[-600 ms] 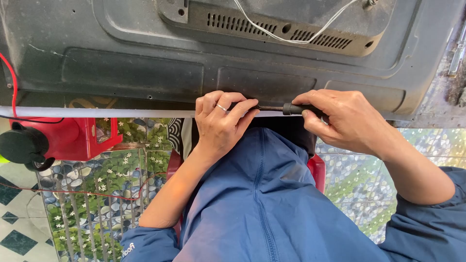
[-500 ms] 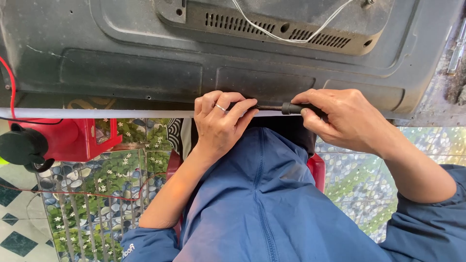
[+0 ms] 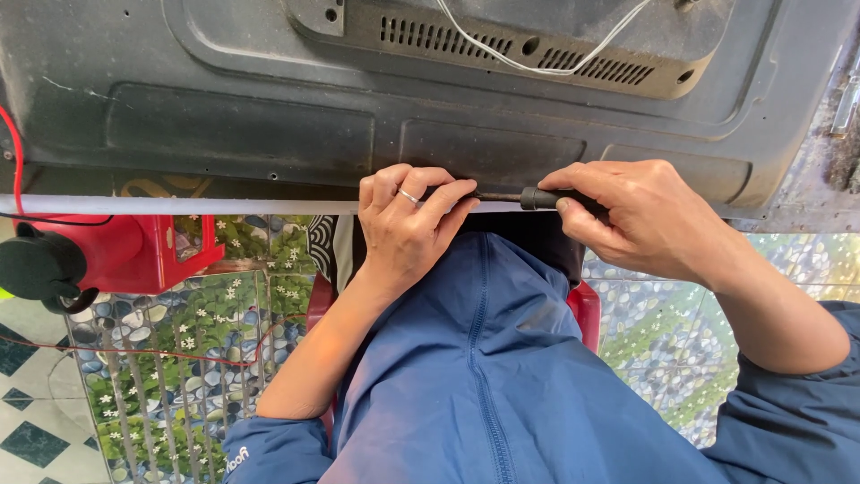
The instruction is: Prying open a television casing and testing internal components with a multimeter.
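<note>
A large dark grey plastic back panel (image 3: 269,99) of a flat appliance lies in front of me, its white lower edge (image 3: 224,206) running left to right. My right hand (image 3: 640,215) grips the black handle of a screwdriver (image 3: 536,198), held level along that edge with its shaft pointing left. My left hand (image 3: 408,224), a ring on one finger, curls its fingers over the panel's edge where the shaft's tip is hidden. Both arms wear blue sleeves, and my blue jacket (image 3: 484,376) fills the lower middle.
A vented grille (image 3: 537,58) with a thin white wire (image 3: 537,64) looped over it sits at the panel's top. A red device with a black round knob (image 3: 40,267) and red and black wires stands at left. Patterned floor tiles (image 3: 170,376) and a red stool edge (image 3: 587,309) lie below.
Both hands stay at the panel's lower edge; the view has shifted very slightly and the right hand's grip on the screwdriver handle barely moves.
</note>
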